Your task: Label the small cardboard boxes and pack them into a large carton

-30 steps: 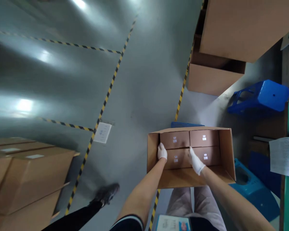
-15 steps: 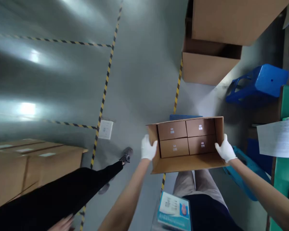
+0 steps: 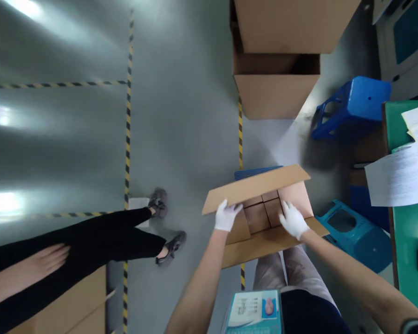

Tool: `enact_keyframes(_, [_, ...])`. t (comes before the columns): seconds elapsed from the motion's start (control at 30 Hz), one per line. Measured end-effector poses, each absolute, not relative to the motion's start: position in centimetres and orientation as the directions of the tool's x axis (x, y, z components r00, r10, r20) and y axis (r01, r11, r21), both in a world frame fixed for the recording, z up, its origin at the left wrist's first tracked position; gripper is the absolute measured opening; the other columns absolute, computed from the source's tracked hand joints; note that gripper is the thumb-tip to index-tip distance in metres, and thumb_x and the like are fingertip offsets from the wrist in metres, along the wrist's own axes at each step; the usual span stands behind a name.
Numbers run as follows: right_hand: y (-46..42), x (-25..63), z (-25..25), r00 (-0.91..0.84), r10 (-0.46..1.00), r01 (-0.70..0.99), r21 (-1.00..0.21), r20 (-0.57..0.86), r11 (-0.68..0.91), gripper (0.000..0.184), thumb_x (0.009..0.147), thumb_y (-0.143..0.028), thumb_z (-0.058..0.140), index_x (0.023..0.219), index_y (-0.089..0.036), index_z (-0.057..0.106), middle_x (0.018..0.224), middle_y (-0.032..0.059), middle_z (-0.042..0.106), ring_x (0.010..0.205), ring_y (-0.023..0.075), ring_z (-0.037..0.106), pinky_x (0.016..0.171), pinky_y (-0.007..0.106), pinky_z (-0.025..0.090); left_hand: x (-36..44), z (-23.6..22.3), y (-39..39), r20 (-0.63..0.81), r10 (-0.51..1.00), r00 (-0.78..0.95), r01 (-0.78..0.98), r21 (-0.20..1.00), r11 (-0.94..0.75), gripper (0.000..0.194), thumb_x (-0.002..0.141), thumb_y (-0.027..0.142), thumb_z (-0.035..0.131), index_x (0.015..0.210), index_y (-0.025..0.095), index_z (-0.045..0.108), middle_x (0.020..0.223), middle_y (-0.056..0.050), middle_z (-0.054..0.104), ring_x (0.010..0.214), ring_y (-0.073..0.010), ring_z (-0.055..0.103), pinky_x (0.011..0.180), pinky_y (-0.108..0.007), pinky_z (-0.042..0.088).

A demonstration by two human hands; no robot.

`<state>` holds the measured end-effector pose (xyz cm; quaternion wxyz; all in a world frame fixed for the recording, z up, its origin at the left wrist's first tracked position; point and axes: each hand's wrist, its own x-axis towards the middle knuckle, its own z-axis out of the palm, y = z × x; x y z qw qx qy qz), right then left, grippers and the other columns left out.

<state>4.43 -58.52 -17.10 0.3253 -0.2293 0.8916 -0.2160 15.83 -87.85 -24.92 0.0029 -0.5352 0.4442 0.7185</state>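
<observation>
An open cardboard box (image 3: pixel 264 246) rests on my lap with small brown boxes (image 3: pixel 261 214) packed inside. My left hand (image 3: pixel 225 216), in a white glove, grips the edge of the long far flap (image 3: pixel 254 188), which is tilted over the opening. My right hand (image 3: pixel 293 221), also gloved, lies flat with fingers spread on the right side flap (image 3: pixel 297 195), which is folded inward over the small boxes.
A person in black trousers (image 3: pixel 101 243) walks past on the left, one hand (image 3: pixel 38 264) showing. Large cartons (image 3: pixel 275 88) stand ahead. A blue stool (image 3: pixel 351 104), a teal stool (image 3: pixel 351 232) and a green table with papers (image 3: pixel 397 181) are at right. A carton (image 3: pixel 76 306) sits lower left.
My hands left the box's outer sides and went to its flaps; the far flap and right flap have swung over the opening. The other person has walked further into view.
</observation>
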Motion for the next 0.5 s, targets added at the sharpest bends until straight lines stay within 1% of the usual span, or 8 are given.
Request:
enact_keyframes(0.03, [-56.3,6.3,-14.9,-0.671,-0.577,-0.277,-0.564,-0.466,0.778,0.033,0.095,-0.022,0.044,0.125,-0.018,0.059,0.124,0.0153,0.062,0.107,0.0265,0.057,0.095,0.043,0.047,16.5,-25.2,-87.0,-0.855,-0.397,-0.334,-0.506,0.518,-0.69,0.053,0.095,0.063,0.048,0.125,0.021,0.063,0.124,-0.015,0.068,0.109,-0.0268,0.07,0.091,-0.046,0.057])
enact_keyframes(0.07, [-54.0,8.5,-12.9,-0.634,-0.627,-0.294,-0.61,-0.452,0.736,0.028,0.097,-0.019,0.041,0.117,-0.02,0.062,0.111,0.0114,0.064,0.1,0.0244,0.058,0.094,0.042,0.047,17.1,-25.5,-86.2,-0.908,-0.335,-0.252,-0.617,0.418,-0.667,0.059,0.093,0.068,0.046,0.116,0.018,0.067,0.113,-0.017,0.071,0.1,-0.0277,0.072,0.083,-0.044,0.059])
enact_keyframes(0.13, [-50.5,12.7,-10.5,-0.593,-0.645,-0.289,-0.621,-0.481,0.729,0.023,0.098,-0.017,0.04,0.094,-0.023,0.062,0.091,0.0063,0.062,0.086,0.0216,0.057,0.083,0.037,0.047,17.6,-26.1,-85.4,-0.935,-0.326,-0.141,-0.836,0.289,-0.467,0.068,0.092,0.074,0.043,0.103,0.013,0.07,0.095,-0.019,0.073,0.086,-0.0286,0.073,0.073,-0.042,0.059])
enact_keyframes(0.17, [-49.7,14.1,-10.3,-0.619,-0.622,-0.299,-0.588,-0.48,0.752,0.023,0.098,-0.017,0.04,0.09,-0.023,0.061,0.088,0.0063,0.06,0.082,0.0214,0.055,0.079,0.036,0.046,17.5,-26.3,-85.4,-0.92,-0.362,-0.148,-0.902,0.276,-0.332,0.068,0.093,0.073,0.043,0.102,0.011,0.07,0.093,-0.019,0.072,0.084,-0.0278,0.073,0.072,-0.042,0.059])
enact_keyframes(0.27, [-51.5,12.8,-13.9,-0.764,-0.484,-0.298,-0.43,-0.427,0.852,0.022,0.094,-0.017,0.042,0.096,-0.02,0.063,0.1,0.0118,0.061,0.093,0.0259,0.054,0.085,0.04,0.044,16.5,-26.3,-85.9,-0.848,-0.449,-0.282,-0.927,0.361,-0.099,0.051,0.096,0.058,0.056,0.118,0.013,0.066,0.11,-0.012,0.07,0.097,-0.0242,0.069,0.085,-0.043,0.058])
enact_keyframes(0.33, [-55.2,8.5,-18.1,-0.794,-0.384,-0.228,-0.355,-0.471,0.907,0.019,0.091,-0.021,0.045,0.096,-0.017,0.064,0.101,0.0144,0.061,0.099,0.0283,0.052,0.09,0.043,0.041,15.6,-25.8,-85.7,-0.793,-0.48,-0.375,-0.91,0.413,0.029,0.046,0.097,0.05,0.06,0.127,0.016,0.062,0.125,-0.01,0.065,0.109,-0.0246,0.065,0.095,-0.047,0.055])
enact_keyframes(0.43, [-60.0,2.5,-23.2,-0.755,-0.275,-0.057,-0.358,-0.595,0.932,0.018,0.087,-0.021,0.05,0.091,-0.014,0.066,0.101,0.0172,0.064,0.102,0.0294,0.053,0.093,0.044,0.039,14.9,-25.1,-83.0,-0.715,-0.479,-0.509,-0.857,0.47,0.21,0.051,0.094,0.045,0.064,0.136,0.017,0.059,0.145,-0.016,0.054,0.133,-0.0331,0.052,0.107,-0.054,0.046])
enact_keyframes(0.5, [-60.1,1.1,-24.2,-0.744,-0.259,0.014,-0.402,-0.616,0.915,0.017,0.086,-0.022,0.052,0.088,-0.015,0.067,0.099,0.0158,0.066,0.101,0.0277,0.055,0.094,0.041,0.041,15.0,-24.9,-80.4,-0.615,-0.429,-0.661,-0.745,0.477,0.466,0.058,0.093,0.042,0.063,0.144,0.016,0.056,0.158,-0.02,0.041,0.148,-0.0415,0.031,0.116,-0.062,0.032])
